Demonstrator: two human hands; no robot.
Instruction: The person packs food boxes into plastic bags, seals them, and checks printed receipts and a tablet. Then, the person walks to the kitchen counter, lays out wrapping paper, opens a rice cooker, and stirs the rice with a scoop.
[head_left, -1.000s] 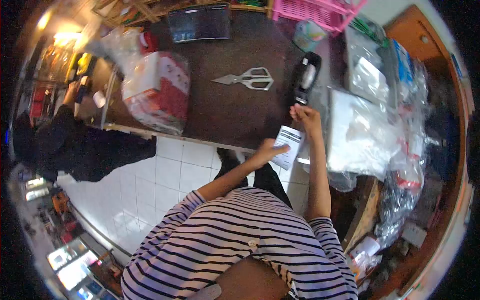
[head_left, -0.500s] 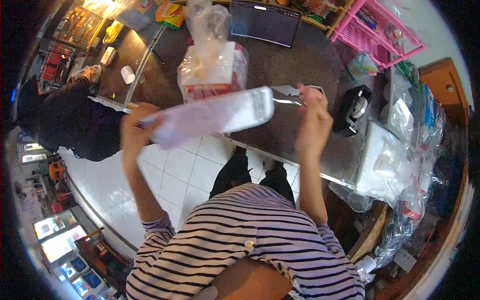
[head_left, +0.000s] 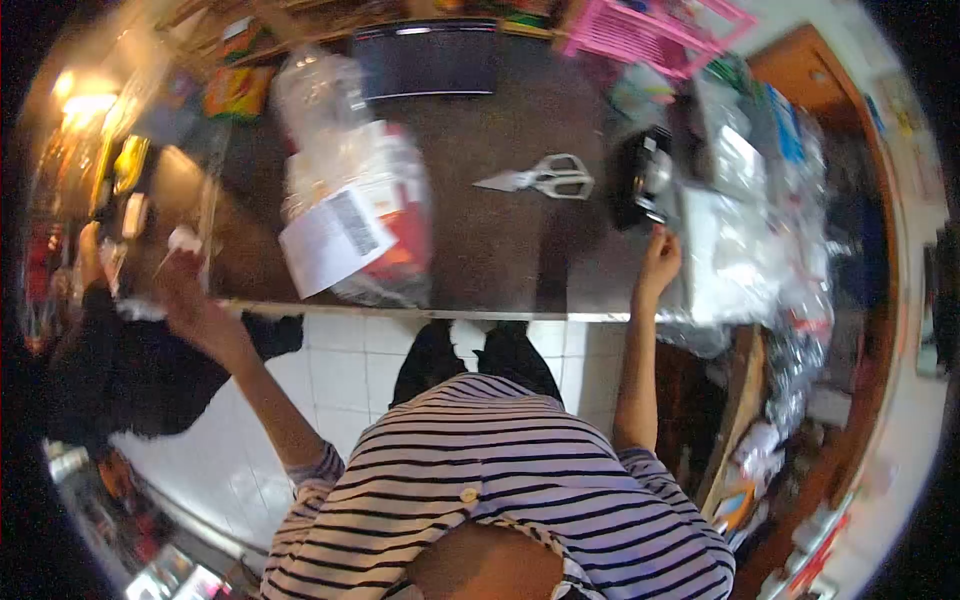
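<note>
Well, right hand (head_left: 660, 264) at 1 dispenser (head_left: 640, 172); 1 label (head_left: 330, 245)

Crinkled, glossy clear plastic covers the package (head_left: 408, 240) at ten o'clock, under a smooth matt paper label (head_left: 330, 245). The scissors (head_left: 537, 180) at one o'clock have metal blades; the tape dispenser (head_left: 628, 185) at two, shiny plastic. Glossy plastic bags (head_left: 735, 262) lie at three, matt shirt (head_left: 500, 440) cloth at six.

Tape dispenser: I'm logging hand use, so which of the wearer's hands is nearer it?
The right hand, at the near end of the tape dispenser; the left hand is well away, left of the plastic-wrapped package.
</note>
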